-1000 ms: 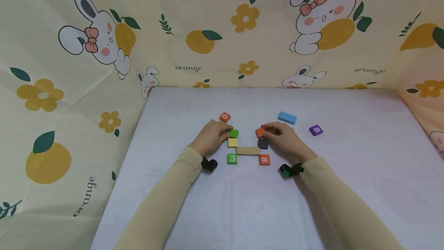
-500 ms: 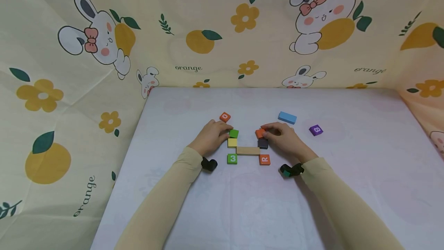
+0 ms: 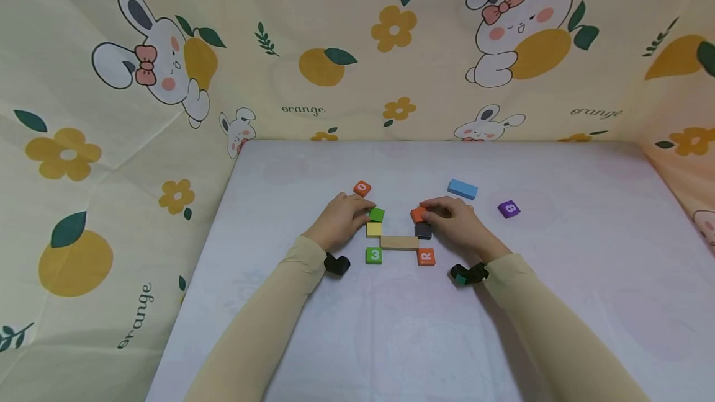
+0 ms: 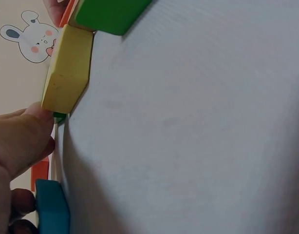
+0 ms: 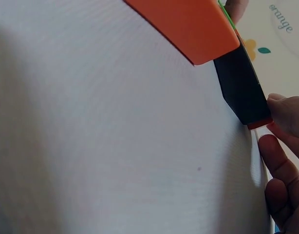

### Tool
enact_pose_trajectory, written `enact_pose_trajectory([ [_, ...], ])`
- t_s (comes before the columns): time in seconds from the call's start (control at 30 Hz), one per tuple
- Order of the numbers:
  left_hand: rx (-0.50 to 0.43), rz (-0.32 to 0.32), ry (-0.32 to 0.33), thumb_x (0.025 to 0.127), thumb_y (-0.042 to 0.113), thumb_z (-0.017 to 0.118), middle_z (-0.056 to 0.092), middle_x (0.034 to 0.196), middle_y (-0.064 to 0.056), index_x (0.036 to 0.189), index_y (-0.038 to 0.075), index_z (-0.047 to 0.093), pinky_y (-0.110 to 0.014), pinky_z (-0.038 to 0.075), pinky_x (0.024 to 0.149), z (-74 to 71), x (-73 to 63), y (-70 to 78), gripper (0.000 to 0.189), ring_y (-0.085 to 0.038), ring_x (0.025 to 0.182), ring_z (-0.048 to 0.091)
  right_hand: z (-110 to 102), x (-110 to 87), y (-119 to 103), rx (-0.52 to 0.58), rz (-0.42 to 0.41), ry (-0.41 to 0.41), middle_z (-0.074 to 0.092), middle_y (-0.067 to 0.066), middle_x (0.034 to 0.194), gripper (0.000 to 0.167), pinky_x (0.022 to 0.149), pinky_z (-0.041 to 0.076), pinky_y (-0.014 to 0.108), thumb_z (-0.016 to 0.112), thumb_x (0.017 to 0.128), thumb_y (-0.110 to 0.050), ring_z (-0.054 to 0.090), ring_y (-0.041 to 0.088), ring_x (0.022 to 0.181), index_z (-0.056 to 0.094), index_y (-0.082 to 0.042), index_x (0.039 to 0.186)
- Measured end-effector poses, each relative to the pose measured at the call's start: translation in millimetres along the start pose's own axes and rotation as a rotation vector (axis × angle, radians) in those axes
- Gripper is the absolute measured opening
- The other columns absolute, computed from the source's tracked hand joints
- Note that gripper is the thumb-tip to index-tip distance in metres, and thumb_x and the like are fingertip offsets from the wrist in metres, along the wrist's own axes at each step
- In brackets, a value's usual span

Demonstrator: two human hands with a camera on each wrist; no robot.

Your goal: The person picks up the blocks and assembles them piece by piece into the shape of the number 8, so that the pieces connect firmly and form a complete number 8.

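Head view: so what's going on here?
A person's left hand pinches a plain green block next to the yellow block; the right hand pinches an orange block next to the black block. A wooden bar lies crosswise, nearer the person. The blue block and purple block lie apart, untouched.

Holds left hand (image 4: 13,152) at the left edge, thumb tip (image 4: 38,112) at a green block (image 4: 60,117) (mostly hidden behind a yellow block (image 4: 71,68)), with a blue block (image 4: 52,207) lower down.
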State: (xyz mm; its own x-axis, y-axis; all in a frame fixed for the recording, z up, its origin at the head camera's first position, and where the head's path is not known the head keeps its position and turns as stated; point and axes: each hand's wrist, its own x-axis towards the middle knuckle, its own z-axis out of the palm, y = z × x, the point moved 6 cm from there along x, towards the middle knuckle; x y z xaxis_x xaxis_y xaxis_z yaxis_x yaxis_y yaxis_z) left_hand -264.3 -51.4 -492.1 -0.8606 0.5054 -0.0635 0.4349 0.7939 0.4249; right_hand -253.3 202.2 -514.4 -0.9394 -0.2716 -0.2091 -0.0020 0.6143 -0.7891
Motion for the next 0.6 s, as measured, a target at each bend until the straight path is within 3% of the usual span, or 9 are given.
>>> enact_pose_trajectory([
  [0.6, 0.017, 0.002, 0.005, 0.097, 0.031, 0.06, 0.058, 0.129, 0.007, 0.133, 0.025, 0.059, -0.028, 0.04, 0.087, 0.0, -0.6, 0.5, 0.036, -0.012, 0.098, 0.045, -0.2, -0.9, 1.0, -0.007, 0.021, -0.018, 0.052, 0.0, 0.131, 0.045, 0.1, 0.033, 0.052, 0.059, 0.091, -0.054, 0.041, 0.025, 0.118, 0.06, -0.029, 0.129],
])
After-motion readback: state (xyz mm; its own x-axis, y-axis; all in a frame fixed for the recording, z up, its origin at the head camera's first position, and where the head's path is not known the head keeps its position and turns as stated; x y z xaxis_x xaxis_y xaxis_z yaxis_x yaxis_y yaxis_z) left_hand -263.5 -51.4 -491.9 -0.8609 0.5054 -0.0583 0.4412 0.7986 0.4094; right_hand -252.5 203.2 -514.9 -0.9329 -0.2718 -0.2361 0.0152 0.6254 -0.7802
